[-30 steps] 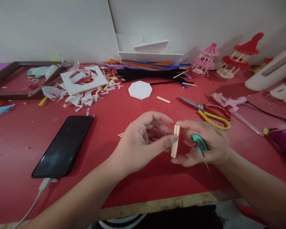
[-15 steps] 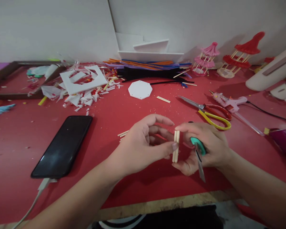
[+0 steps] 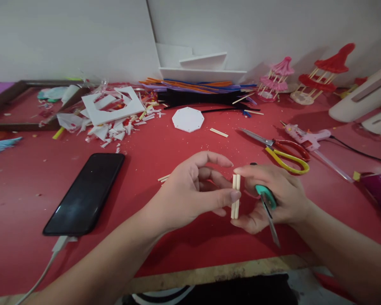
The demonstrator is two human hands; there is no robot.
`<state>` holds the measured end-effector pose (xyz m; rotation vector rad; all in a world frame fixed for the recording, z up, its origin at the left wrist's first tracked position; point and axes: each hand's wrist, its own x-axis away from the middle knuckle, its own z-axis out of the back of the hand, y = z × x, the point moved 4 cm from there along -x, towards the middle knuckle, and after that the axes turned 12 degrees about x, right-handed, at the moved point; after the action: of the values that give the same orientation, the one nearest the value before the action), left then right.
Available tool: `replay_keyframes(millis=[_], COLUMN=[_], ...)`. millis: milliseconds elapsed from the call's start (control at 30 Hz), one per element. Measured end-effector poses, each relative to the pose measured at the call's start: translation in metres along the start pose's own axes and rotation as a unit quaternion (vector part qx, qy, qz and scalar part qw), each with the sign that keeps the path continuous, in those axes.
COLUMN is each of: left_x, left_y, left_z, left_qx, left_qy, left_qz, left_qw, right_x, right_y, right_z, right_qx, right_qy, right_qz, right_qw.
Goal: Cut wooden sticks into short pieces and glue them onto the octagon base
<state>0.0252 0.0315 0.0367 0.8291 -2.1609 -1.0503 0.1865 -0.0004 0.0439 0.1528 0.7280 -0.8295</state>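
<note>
Two short wooden sticks stand upright side by side. My left hand pinches them, its thumb pressed across their middle. My right hand touches their top end with the index finger and their bottom end with the thumb. Its other fingers are wrapped round a utility knife with a teal handle, the blade sloping down and to the right. More wooden sticks lie on the red tabletop, partly hidden behind my left hand. Beyond both hands lie another short pair of sticks and a white octagonal board with small holes near its edge.
Red-and-yellow-handled scissors and a pink glue gun lie to the right. A phone with its cable lies at left. Foam scraps, pipe cleaners and two small tiered models stand or lie along the back.
The sticks remain between my hands, with the left thumb slightly farther across them. The knife blade has swung a little to the right. The whole view has shifted slightly.
</note>
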Motion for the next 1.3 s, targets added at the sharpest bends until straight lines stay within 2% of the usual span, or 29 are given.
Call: replay_keyframes(millis=[267, 567, 1167, 1300], left_x=[-0.0006, -0.0010, -0.0004, 0.0001], left_y=[0.0052, 0.0023, 0.0027, 0.0020], left_z=[0.0013, 0.0017, 0.0015, 0.0013], left_qx=[0.019, 0.023, 0.006, 0.000], left_qy=[0.021, 0.027, 0.017, 0.015], left_qz=[-0.045, -0.039, -0.031, -0.027], left_qw=[0.999, 0.999, 0.999, 1.000], right_x=[-0.0009, -0.0019, -0.0005, -0.0003], right_y=[0.0023, -0.0003, 0.0000, -0.0005], right_z=[-0.0004, 0.0010, 0.0013, 0.0013], right_qx=[-0.016, 0.031, 0.031, 0.032], right_qy=[-0.020, -0.016, -0.005, 0.004], right_qz=[-0.036, -0.003, -0.018, -0.004], right_qw=[0.999, 0.999, 0.999, 0.999])
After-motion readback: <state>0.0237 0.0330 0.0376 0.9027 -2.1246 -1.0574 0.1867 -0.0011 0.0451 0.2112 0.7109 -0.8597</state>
